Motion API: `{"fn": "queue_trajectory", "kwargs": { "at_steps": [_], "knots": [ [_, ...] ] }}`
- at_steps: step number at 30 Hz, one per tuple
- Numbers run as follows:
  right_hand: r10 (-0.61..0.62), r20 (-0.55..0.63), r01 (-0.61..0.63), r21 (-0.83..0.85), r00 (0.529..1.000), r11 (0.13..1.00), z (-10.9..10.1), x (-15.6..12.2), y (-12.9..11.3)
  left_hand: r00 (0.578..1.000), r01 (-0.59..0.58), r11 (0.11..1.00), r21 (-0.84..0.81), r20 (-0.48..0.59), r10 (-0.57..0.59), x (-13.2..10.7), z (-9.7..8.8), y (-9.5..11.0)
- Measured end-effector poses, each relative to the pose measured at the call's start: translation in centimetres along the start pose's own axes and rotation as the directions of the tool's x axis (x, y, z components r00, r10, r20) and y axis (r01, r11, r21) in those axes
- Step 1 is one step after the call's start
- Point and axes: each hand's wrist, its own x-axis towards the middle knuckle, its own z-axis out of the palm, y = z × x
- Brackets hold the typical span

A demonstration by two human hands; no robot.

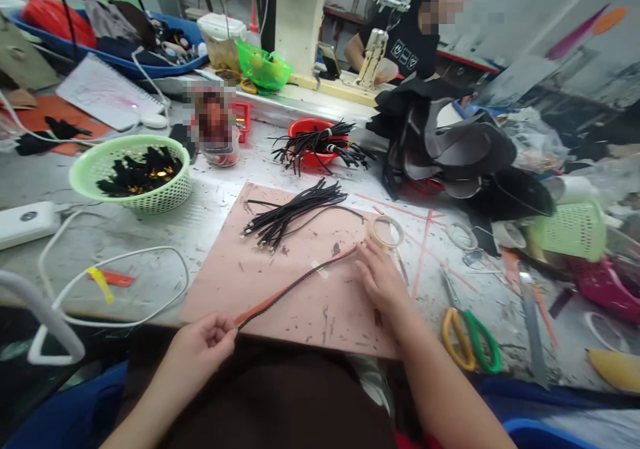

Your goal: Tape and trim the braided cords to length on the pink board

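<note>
Pinching one end of a dark strip (300,279), my left hand (213,337) sits by the board's (295,319) front left corner. My right hand (381,275) touches the other end near the right edge; whether pinching, I cannot tell. Black cords (295,213) lie toward the back edge.

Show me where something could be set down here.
Mostly bare: the pink rectangular board between its black cords and the left hand; the grey tabletop between that board and the round pale-green plastic basket. Crowded: around the orange-and-green-handled metal scissors.
</note>
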Motion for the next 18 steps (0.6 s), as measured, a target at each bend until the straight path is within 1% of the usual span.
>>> {"fn": "queue_trajectory", "kwargs": {
  "at_steps": [2, 4, 6, 7, 8, 9, 10, 11, 12, 13, 14, 15, 16, 18],
  "knots": [
    [0.14, -0.12, -0.136, 0.045, 0.983, 0.99, -0.3, 1.7, 1.6, 0.996, 0.078, 0.984, -0.159, 0.064, -0.068, 0.3, 0.1, 0.9],
    [0.242, -0.167, -0.225, 0.113, 0.956, 0.968, -0.6, 3.2, 2.9, 0.99, 0.123, 0.944, -0.306, 0.108, -0.094, 0.3, 0.4, 2.2],
    [0.29, -0.18, -0.257, 0.186, 0.94, 0.948, -0.9, 4.1, 3.4, 0.987, 0.145, 0.886, -0.441, 0.131, -0.097, 0.4, 1.0, 3.8],
    [0.298, -0.198, -0.258, 0.203, 0.934, 0.945, -1.2, 4.2, 3.2, 0.987, 0.145, 0.852, -0.502, 0.138, -0.087, 0.5, 1.3, 4.6],
    [0.314, -0.231, -0.26, 0.237, 0.921, 0.936, -1.5, 4.1, 2.7, 0.988, 0.137, 0.817, -0.56, 0.137, -0.072, 0.6, 1.8, 5.5],
    [0.352, -0.268, -0.26, 0.323, 0.897, 0.91, -1.9, 3.7, 2.0, 0.99, 0.124, 0.781, -0.611, 0.131, -0.055, 0.7, 2.3, 6.3],
    [0.412, -0.292, -0.25, 0.461, 0.863, 0.852, -2.3, 3.2, 1.0, 0.992, 0.112, 0.747, -0.655, 0.122, -0.042, 0.9, 3.0, 7.1],
    [0.484, -0.287, -0.22, 0.627, 0.826, 0.747, -2.7, 2.5, -0.2, 0.993, 0.102, 0.716, -0.69, 0.117, -0.029, 0.9, 3.7, 7.9],
    [0.554, -0.243, -0.162, 0.796, 0.796, 0.583, -3.0, 1.7, -1.6, 0.992, 0.1, 0.688, -0.719, 0.121, -0.018, 0.9, 4.5, 8.6],
    [0.593, -0.176, -0.1, 0.91, 0.785, 0.403, -3.2, 0.9, -3.1, 0.991, 0.108, 0.662, -0.742, 0.135, -0.01, 0.9, 5.3, 9.3],
    [0.589, -0.118, -0.048, 0.965, 0.799, 0.258, -3.4, 0.1, -4.5, 0.987, 0.122, 0.637, -0.761, 0.16, 0.002, 0.7, 6.2, 9.8],
    [0.563, -0.09, -0.008, 0.986, 0.821, 0.169, -3.4, -0.7, -5.8, 0.982, 0.141, 0.613, -0.778, 0.19, 0.014, 0.5, 7.0, 10.1],
    [0.537, -0.085, 0.024, 0.992, 0.839, 0.12, -3.4, -1.3, -7.0, 0.976, 0.16, 0.591, -0.791, 0.217, 0.026, 0.2, 7.7, 10.4],
    [0.482, -0.086, 0.056, 0.995, 0.872, 0.076, -3.1, -2.3, -8.6, 0.966, 0.187, 0.558, -0.808, 0.254, 0.043, -0.3, 8.8, 10.5]
  ]
}}
